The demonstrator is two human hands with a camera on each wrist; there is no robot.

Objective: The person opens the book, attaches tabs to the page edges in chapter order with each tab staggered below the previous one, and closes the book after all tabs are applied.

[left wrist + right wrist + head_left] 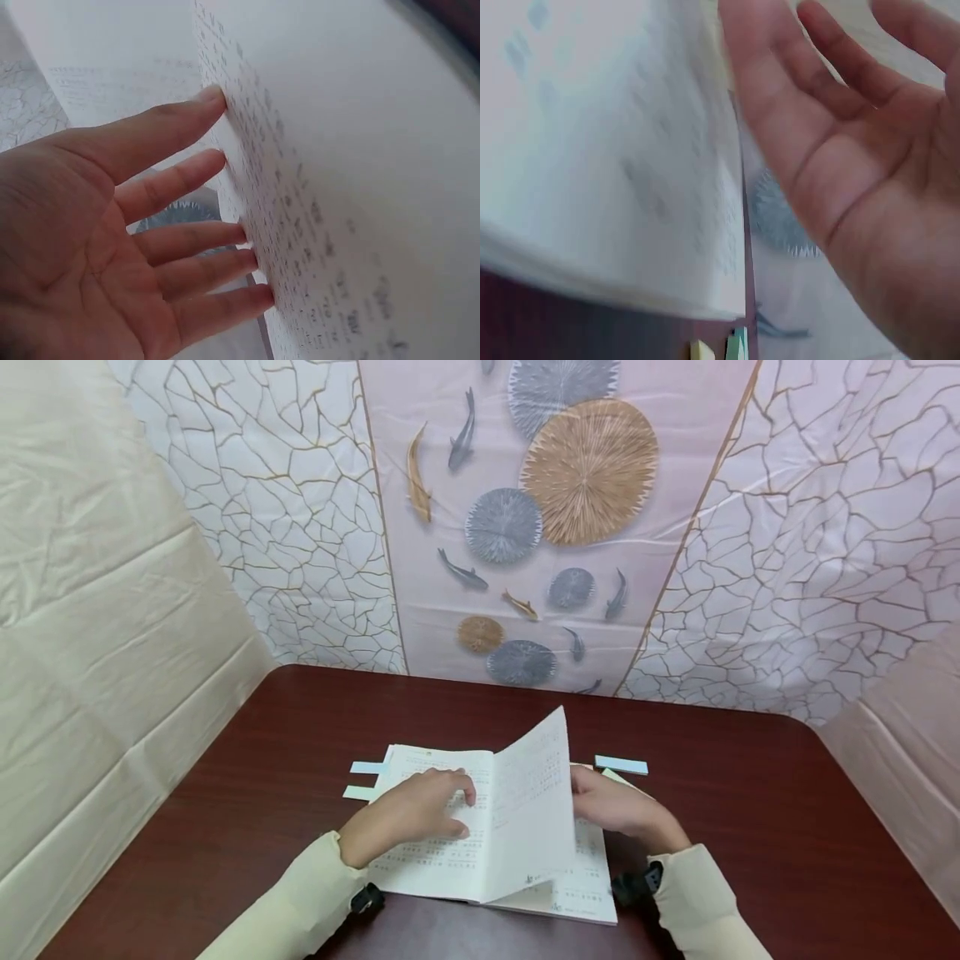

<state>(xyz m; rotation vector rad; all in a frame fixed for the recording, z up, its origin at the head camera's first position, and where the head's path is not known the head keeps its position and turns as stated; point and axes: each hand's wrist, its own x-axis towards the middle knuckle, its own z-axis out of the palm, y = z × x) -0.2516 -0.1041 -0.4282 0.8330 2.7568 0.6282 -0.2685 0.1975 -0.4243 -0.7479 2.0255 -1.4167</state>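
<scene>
A book (435, 877) of printed pages lies spread on the dark table. One page (532, 810) stands up from its middle, leaning over the right side. The left hand (420, 806) rests on the left page; in the left wrist view its fingertips (259, 259) touch the printed paper, fingers spread and nearly straight. At the raised page's right edge is the right hand (618, 802), its fingertips hidden behind the paper in the head view. In the right wrist view that hand (855, 165) appears blurred beside a page, with loosely extended fingers and nothing visible in the palm.
Pale blue (366, 767) and green tabs (360, 792) jut from the book's left edge. A blue tab (621, 765) shows beyond the right hand. Dark red tabletop (225, 827) surrounds the book, with a patterned cloth backdrop (525, 527) behind it. Each wrist carries a black strap (367, 900).
</scene>
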